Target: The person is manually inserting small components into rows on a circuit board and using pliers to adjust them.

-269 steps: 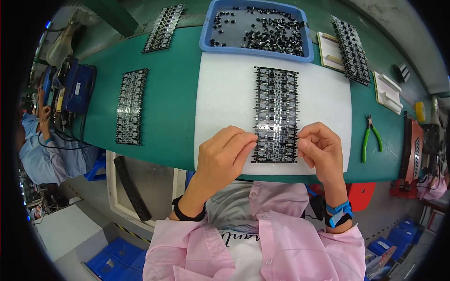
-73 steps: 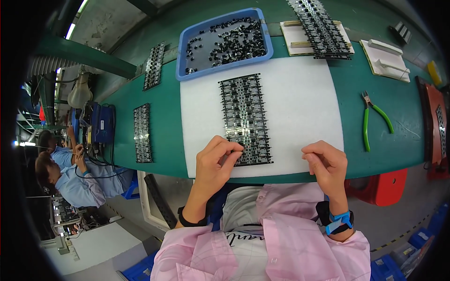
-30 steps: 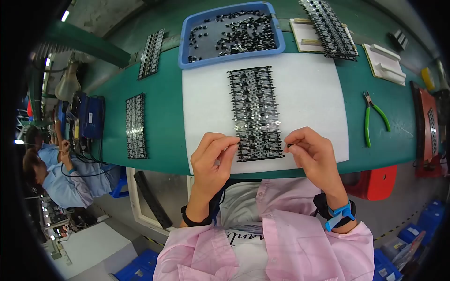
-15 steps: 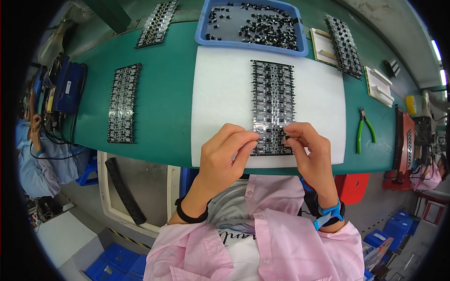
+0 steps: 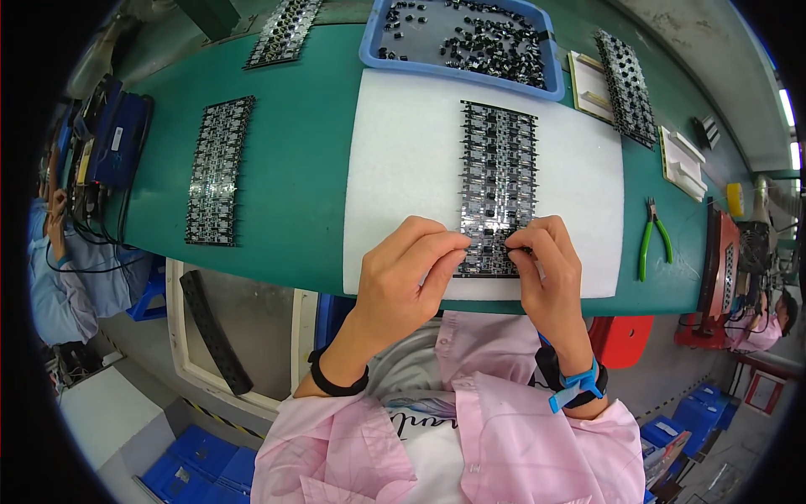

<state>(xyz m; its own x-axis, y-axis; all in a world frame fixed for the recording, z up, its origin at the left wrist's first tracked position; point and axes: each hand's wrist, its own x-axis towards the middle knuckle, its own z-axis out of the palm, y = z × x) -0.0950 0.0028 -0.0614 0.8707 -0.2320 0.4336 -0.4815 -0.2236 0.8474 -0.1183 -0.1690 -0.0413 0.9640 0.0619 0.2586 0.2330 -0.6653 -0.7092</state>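
Note:
A dark circuit board panel [image 5: 499, 168], crowded with small parts, lies lengthwise on a white foam sheet [image 5: 403, 151]. My left hand [image 5: 407, 265] is closed in a pinch at the panel's lower left edge, thumb and forefinger together. Over the lower right part of the panel, my right hand [image 5: 550, 269] pinches what looks like a small black component, mostly hidden by the fingertips. Beyond the foam stands a blue tray [image 5: 462, 77] holding many loose black components [image 5: 495, 50].
Another panel [image 5: 217, 172] lies on the green table [image 5: 294, 168] to the left, one more [image 5: 284, 32] behind it. At right are a panel [image 5: 625, 88] leaning on a white holder [image 5: 590, 88], a second holder [image 5: 683, 164] and green-handled cutters [image 5: 654, 239]. A co-worker's blue sleeve [image 5: 92, 286] shows far left.
My right hand's fingertips have come down closer to the panel and slightly left. My left hand keeps its pinch at the edge. The whole view has shifted slightly.

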